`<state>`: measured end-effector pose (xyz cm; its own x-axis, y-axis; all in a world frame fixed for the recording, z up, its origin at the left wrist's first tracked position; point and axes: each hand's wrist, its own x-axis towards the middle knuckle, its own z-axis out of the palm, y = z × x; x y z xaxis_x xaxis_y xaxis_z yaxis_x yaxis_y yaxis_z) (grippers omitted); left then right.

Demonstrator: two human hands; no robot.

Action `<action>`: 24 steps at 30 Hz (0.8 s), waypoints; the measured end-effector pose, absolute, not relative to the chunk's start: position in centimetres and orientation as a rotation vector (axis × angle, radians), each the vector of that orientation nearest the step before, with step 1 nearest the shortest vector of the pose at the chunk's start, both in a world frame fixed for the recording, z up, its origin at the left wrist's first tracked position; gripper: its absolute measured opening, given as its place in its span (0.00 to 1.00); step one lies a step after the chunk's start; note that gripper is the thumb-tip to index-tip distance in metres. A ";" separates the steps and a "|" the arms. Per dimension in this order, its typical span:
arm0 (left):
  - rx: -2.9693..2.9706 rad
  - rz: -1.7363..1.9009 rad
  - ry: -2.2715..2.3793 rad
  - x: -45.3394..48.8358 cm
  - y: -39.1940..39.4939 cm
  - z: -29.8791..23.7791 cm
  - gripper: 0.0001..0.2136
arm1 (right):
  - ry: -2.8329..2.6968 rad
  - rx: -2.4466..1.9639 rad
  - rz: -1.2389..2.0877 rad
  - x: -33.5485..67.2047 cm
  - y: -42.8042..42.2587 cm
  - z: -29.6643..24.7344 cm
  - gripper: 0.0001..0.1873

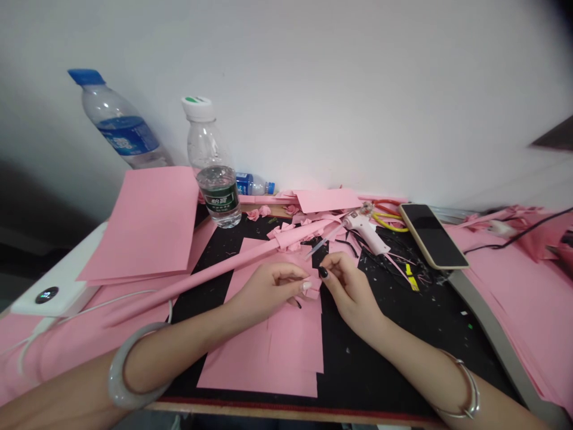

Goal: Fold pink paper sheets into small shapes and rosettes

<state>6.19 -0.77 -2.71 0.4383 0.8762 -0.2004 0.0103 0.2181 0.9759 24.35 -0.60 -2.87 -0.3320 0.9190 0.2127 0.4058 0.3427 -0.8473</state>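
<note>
My left hand point(282, 288) is closed on a small folded piece of pink paper point(314, 289), pinched between thumb and fingers. My right hand point(347, 286) is at the right edge of that piece, thumb and forefinger pinched together; what lies between these fingertips, if anything, is too small to make out. Under both hands lie several pink paper sheets point(268, 370) on the black mat. A long rolled pink paper tube point(215, 269) slants behind the left hand, with folded pink paper at its upper end. A pale glue gun point(367, 230) lies behind the right hand.
A water bottle with a white cap point(219, 185) stands behind the tube; a blue-capped bottle point(128, 128) leans at the wall. A phone point(434, 236) lies right, near yellow-handled pliers or scissors point(389, 224). At left, pink sheets point(147, 227) cover part of a white power bank point(67, 292).
</note>
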 end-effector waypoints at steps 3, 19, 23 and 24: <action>1.102 0.800 0.969 6.2 -0.6 -2.6 0.07 | -1.890 -1.122 0.865 24.3 -0.8 -2.7 0.01; 0.878 0.872 1.007 6.3 -0.5 -2.1 0.07 | -1.812 -1.211 0.886 24.0 -0.6 -2.9 0.04; 0.921 0.818 1.012 6.3 -0.5 -2.1 0.06 | -1.835 -1.166 0.846 24.1 -0.6 -2.9 0.06; 0.929 0.810 1.017 6.2 -0.5 -2.2 0.06 | -1.850 -1.153 0.821 24.1 -0.6 -2.9 0.07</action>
